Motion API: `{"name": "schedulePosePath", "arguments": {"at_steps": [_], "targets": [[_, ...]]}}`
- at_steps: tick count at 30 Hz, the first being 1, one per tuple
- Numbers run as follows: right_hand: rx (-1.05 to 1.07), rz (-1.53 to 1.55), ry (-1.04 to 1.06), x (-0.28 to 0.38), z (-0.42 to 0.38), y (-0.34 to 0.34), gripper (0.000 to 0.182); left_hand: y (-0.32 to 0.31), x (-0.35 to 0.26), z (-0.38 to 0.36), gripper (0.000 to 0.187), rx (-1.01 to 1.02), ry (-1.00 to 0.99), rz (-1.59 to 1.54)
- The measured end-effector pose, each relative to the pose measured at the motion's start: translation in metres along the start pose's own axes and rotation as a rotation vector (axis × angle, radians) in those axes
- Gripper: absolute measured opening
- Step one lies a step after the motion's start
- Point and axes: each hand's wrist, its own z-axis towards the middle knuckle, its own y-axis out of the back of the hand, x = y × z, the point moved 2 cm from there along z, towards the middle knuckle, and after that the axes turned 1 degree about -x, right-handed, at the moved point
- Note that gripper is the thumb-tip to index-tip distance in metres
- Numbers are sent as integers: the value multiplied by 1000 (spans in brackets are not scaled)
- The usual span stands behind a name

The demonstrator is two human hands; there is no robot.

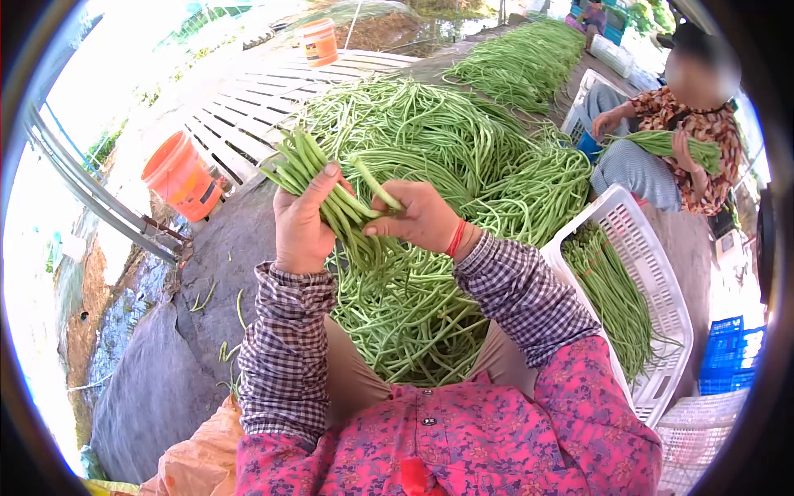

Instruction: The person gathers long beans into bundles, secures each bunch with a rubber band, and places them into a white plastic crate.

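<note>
Above the loose bean pile (413, 306), the left hand's (304, 217) thumb presses a green bean bundle (339, 207) against its curled fingers; the right hand (418, 217) pinches one bean's end beside that bundle.

No readable text — bucket label (211, 194) too small.

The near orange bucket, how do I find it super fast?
Start at the big heap of green beans, then look left to the white slatted boards. The near orange bucket is by their near edge. The other orange bucket is farther back; this one looks bigger and is closer to the camera.
</note>
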Motion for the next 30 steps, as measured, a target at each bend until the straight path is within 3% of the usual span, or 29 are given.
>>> {"name": "schedulePosePath", "arguments": {"at_steps": [1, 2, 5, 6, 10, 13, 14, 17, 18, 21, 22, 23, 25, 27, 30], "targets": [[98, 85, -88, 2, -2, -2, 39, -1, 1, 0, 16, 31, 11, 27], [60, 84, 83, 4, -4, -6, 31, -2, 1, -1, 17, 50, 2, 49], [207, 135, -184, 6, -10, 8, 27, 0, -3, 1, 17, 2, -26, 78], [222, 62, -121, -3, -11, 14, 24, 5, -4, 1, 18, 34, 7, 67], [271, 187, -345, -11, -23, 29, 25, 22, 1, 11, 22, -99, 49, -79], [384, 219, -394, -24, -29, 39, 26, 32, 16, 18, 20, -201, 97, -186], [523, 73, -430, -32, -33, 46, 28, 38, 7, 17, 17, -170, 18, 51], [184, 198, -484, -43, -43, 62, 29, 57, -19, 23, 15, -236, 5, -423], [59, 258, -249, -43, -37, 61, 29, 59, -21, 24, 15, -201, -25, -422], [-189, 812, -366, -17, -27, 39, 23, 44, -15, 19, 16, -141, 35, -426], [-210, 972, -392, -15, -25, 30, 16, 38, -15, 18, 17, -98, 58, -431], [-87, 998, -230, -22, -22, 21, 14, 32, -15, 16, 16, -95, 68, -399], [-168, 679, -342, -12, -17, 10, 14, 23, -17, 13, 16, -87, 82, -335], [-179, 403, -157, -3, -9, -2, 30, 20, -14, 14, 15, -46, 139, -394], [-56, 416, -133, -6, -4, -16, 42, 12, -13, 10, 14, -48, 193, -490]]}}
